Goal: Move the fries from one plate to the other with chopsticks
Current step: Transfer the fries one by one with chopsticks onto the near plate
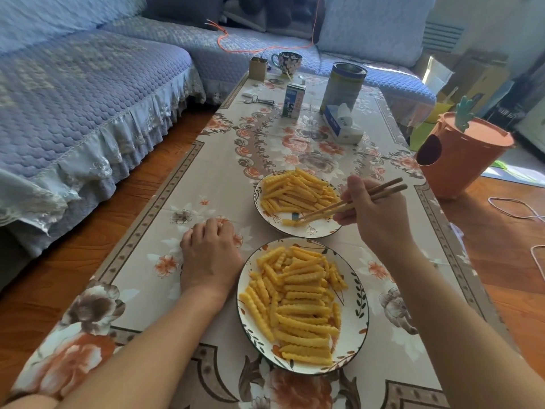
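Note:
Two white plates with leaf rims hold yellow crinkle-cut fries. The far plate (pixel 312 230) carries a pile of fries (pixel 298 191); the near plate (pixel 358 308) carries a bigger pile (pixel 298 302). My right hand (pixel 374 214) grips wooden chopsticks (pixel 354 200) to the right of the far plate. Their tips touch a single fry (pixel 288 222) lying at that plate's front edge. My left hand (pixel 208 255) rests on the flowered tablecloth to the left of the near plate, fingers curled under, holding nothing.
At the table's far end stand a milk carton (pixel 293 100), a tall tin (pixel 342 87), a tissue box (pixel 342 122), a mug (pixel 287 62) and a small box (pixel 258 68). A blue sofa (pixel 73 107) runs along the left. An orange bin (pixel 464 154) stands right.

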A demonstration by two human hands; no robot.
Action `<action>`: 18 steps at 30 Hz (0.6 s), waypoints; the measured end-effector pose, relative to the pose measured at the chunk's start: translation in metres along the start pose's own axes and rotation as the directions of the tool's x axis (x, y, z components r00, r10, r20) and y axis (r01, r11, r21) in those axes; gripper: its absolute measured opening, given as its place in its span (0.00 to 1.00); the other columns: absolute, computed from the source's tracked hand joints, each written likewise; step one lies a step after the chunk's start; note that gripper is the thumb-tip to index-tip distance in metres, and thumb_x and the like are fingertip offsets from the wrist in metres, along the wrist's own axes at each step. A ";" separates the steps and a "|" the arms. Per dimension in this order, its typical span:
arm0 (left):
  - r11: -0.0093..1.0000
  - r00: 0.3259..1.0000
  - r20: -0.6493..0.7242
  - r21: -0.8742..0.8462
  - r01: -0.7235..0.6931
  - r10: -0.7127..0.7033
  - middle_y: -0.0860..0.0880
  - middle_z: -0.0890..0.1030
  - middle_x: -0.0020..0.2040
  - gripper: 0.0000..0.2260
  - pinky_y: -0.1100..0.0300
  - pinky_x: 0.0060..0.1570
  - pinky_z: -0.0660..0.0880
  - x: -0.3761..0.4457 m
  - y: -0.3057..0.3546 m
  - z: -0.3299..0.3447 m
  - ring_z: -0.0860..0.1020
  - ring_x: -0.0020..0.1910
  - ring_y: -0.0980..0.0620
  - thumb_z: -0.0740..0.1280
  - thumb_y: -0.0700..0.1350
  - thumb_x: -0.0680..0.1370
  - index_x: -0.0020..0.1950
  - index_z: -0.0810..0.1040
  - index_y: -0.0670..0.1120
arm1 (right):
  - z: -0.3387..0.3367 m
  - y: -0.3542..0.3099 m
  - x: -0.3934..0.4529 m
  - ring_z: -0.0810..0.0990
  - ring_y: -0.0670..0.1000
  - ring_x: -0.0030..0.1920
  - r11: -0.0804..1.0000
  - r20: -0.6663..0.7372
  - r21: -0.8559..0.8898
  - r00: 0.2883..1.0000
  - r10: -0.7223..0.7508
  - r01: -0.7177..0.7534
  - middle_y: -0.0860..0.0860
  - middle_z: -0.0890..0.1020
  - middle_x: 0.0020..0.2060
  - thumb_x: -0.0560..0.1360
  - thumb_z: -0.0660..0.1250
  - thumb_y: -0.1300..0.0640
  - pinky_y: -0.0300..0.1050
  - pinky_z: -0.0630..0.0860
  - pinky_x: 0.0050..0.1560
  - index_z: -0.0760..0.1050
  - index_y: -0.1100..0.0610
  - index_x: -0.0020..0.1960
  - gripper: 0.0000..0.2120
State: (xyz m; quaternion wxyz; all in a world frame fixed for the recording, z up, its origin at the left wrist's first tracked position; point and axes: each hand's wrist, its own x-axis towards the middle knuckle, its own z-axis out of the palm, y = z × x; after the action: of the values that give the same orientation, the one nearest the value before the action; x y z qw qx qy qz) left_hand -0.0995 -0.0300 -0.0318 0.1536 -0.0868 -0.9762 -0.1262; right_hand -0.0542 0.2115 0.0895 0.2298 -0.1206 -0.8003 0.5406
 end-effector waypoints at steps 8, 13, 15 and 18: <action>1.000 1.000 -0.002 -0.010 0.005 -0.005 0.39 0.79 0.50 0.08 0.43 0.54 0.72 0.000 0.000 0.000 0.76 0.50 0.37 0.67 0.38 0.72 0.51 0.80 0.42 | -0.017 -0.028 -0.020 0.84 0.61 0.30 0.989 -0.017 0.148 1.000 0.023 -0.020 0.61 0.83 0.30 0.84 0.60 0.48 0.50 0.84 0.32 0.78 0.66 0.44 0.23; 1.000 1.000 -0.005 -0.009 0.004 -0.005 0.40 0.79 0.51 0.08 0.43 0.54 0.72 -0.001 0.000 0.000 0.75 0.50 0.37 0.66 0.39 0.73 0.51 0.80 0.42 | -0.021 -0.047 -0.045 0.83 0.61 0.29 0.992 0.167 0.129 0.986 -0.015 -0.007 0.64 0.81 0.30 0.79 0.60 0.47 0.47 0.83 0.31 0.78 0.68 0.43 0.24; 1.000 1.000 -0.008 -0.012 0.003 -0.003 0.40 0.79 0.50 0.08 0.43 0.53 0.72 -0.001 0.000 0.000 0.75 0.50 0.37 0.66 0.39 0.73 0.51 0.80 0.42 | -0.022 -0.046 -0.046 0.83 0.59 0.28 0.994 0.184 0.112 0.982 -0.034 0.014 0.63 0.81 0.30 0.80 0.61 0.49 0.46 0.82 0.30 0.78 0.69 0.44 0.22; 1.000 1.000 -0.018 -0.017 0.000 -0.001 0.40 0.79 0.50 0.08 0.42 0.54 0.72 -0.001 0.000 0.001 0.75 0.50 0.37 0.65 0.40 0.74 0.51 0.80 0.42 | -0.033 -0.044 -0.042 0.83 0.59 0.28 0.990 0.105 0.133 0.993 -0.054 0.040 0.60 0.82 0.30 0.79 0.63 0.49 0.48 0.83 0.30 0.80 0.66 0.43 0.20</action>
State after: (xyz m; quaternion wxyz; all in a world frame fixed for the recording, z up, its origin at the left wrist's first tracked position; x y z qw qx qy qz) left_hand -0.0985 -0.0304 -0.0329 0.1618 -0.0867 -0.9737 -0.1353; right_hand 0.0014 0.2029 0.1299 0.2062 -0.0571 -0.7771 0.5919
